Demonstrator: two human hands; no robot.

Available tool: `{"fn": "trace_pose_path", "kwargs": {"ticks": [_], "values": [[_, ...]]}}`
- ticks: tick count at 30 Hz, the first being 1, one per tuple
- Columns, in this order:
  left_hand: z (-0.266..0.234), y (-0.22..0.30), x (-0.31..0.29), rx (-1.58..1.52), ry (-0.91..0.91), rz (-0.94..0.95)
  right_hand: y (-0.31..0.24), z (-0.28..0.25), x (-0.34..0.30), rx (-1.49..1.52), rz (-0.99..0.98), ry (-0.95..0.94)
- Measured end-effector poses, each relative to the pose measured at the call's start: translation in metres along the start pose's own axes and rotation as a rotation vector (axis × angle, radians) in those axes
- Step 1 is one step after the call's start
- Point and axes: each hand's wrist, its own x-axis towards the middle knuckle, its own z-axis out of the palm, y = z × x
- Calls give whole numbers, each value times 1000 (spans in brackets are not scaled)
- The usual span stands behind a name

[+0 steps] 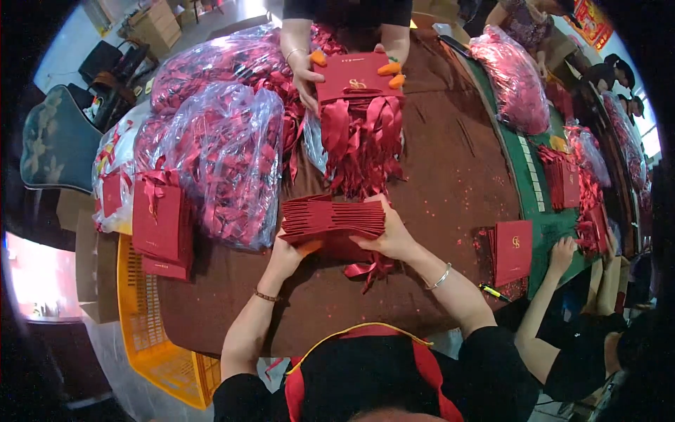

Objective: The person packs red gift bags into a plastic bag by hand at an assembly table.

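Between my two hands is a stack of flat red paper gift bags (332, 219), its layered edges fanned toward the far side. My left hand (287, 254) is closed round the stack's left end, with an orange finger cover partly showing. Wrapped on the right end is my right hand (391, 235), its thumb along the near face. A loop of red ribbon (365, 270) hangs on the table side below the stack. Just beyond, a co-worker's hands (304, 74) with orange finger covers hold more red gift bags (357, 79), whose ribbons dangle toward me.
Clear plastic sacks of red ribboned bags (225, 151) are piled at the left, beside standing red bags (162, 225). A yellow crate (144, 316) sits at the table's left edge. On the brown cloth (450, 148), right, are red bags (512, 251) and a pen (495, 292). Other people work farther right.
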Motion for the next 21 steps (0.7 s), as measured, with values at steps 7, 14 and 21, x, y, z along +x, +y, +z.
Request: {"fn": "trace_pose_path", "kwargs": {"ticks": [7,14,21], "values": [[7,12,1,-77,55,47,-13,-4,-3,132,0,-27],[5,-6,-1,14,-94,80,-6,-4,-11,-1,-104,-36],[8,21,-8,-97,44,51,-29,3,-15,20,-21,17]]}}
